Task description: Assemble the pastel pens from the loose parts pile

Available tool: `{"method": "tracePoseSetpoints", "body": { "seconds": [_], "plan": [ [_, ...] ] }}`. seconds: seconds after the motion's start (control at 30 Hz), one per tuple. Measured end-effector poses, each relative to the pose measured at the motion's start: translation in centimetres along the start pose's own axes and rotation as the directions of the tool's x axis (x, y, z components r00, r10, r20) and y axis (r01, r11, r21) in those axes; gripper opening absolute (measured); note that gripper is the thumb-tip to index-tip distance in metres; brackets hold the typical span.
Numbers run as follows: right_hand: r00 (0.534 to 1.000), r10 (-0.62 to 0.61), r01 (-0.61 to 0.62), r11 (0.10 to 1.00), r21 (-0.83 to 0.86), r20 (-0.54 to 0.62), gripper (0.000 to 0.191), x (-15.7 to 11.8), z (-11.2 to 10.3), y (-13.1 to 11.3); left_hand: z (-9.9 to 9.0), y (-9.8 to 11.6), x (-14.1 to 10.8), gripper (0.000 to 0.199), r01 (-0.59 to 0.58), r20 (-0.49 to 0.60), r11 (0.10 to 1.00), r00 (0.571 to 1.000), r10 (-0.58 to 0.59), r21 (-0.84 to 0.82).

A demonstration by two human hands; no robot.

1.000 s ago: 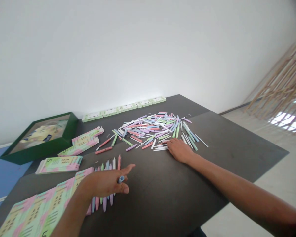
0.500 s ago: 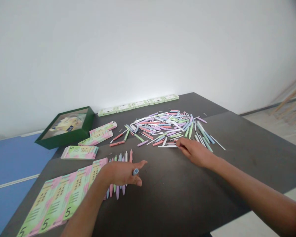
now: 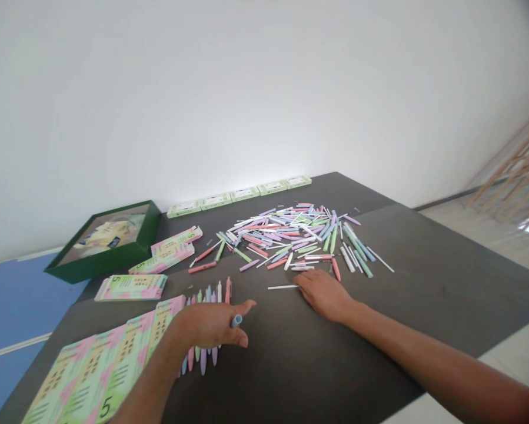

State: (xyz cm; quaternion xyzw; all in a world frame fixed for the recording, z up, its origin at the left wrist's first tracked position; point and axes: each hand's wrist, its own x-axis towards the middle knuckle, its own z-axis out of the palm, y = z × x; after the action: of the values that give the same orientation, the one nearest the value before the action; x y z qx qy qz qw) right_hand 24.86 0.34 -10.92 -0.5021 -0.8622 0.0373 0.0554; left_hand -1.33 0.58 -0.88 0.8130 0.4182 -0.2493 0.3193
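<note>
My left hand point(image 3: 209, 324) is closed around a light-blue pen barrel point(image 3: 236, 321), whose hollow end pokes out between thumb and forefinger. Beneath that hand lies a row of assembled pastel pens point(image 3: 203, 363), partly hidden by it. My right hand point(image 3: 323, 292) pinches one end of a thin white pen refill point(image 3: 282, 287) close to the tabletop; the refill points left. Just beyond the right fingers spreads a loose pile of pen barrels and refills point(image 3: 286, 232) in pink, purple, green, blue and white.
Pink-and-green pen boxes point(image 3: 87, 377) overlap at the front left, with more cartons point(image 3: 134, 287) behind them. A green open box point(image 3: 105, 253) holding plastic packets stands at the back left. Flat green-and-white boxes point(image 3: 244, 194) line the wall along the dark table point(image 3: 427, 265).
My right hand has drawn the white refill out from the pile's near edge, toward me and leftward. My left hand still holds the blue barrel. The view has shifted slightly.
</note>
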Motion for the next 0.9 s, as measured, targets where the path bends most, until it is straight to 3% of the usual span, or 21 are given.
{"method": "tracePoseSetpoints", "body": {
  "seconds": [0.27,0.43,0.63,0.9],
  "plan": [
    [0.979,0.135,-0.136,0.991,-0.001,-0.151,0.019,0.3,-0.4,2.4,-0.2,0.4,0.0,0.069,0.041,0.021,0.999,0.999,-0.042,0.03],
    [0.973,0.169,-0.187,0.977,-0.106,-0.156,0.023,4.0,-1.7,5.0,0.1,0.1,0.4,0.068,0.045,0.008,0.998,0.999,-0.045,0.036],
    [0.998,0.014,-0.025,0.987,-0.159,-0.064,0.02,9.6,-1.6,5.4,0.0,0.2,0.4,0.067,0.068,0.001,0.996,0.998,-0.068,0.06],
    [0.991,-0.136,0.137,0.971,-0.196,0.019,0.018,10.1,-0.5,6.2,0.0,0.0,0.4,0.065,0.046,0.003,0.998,0.999,-0.046,0.042]
  ]
}}
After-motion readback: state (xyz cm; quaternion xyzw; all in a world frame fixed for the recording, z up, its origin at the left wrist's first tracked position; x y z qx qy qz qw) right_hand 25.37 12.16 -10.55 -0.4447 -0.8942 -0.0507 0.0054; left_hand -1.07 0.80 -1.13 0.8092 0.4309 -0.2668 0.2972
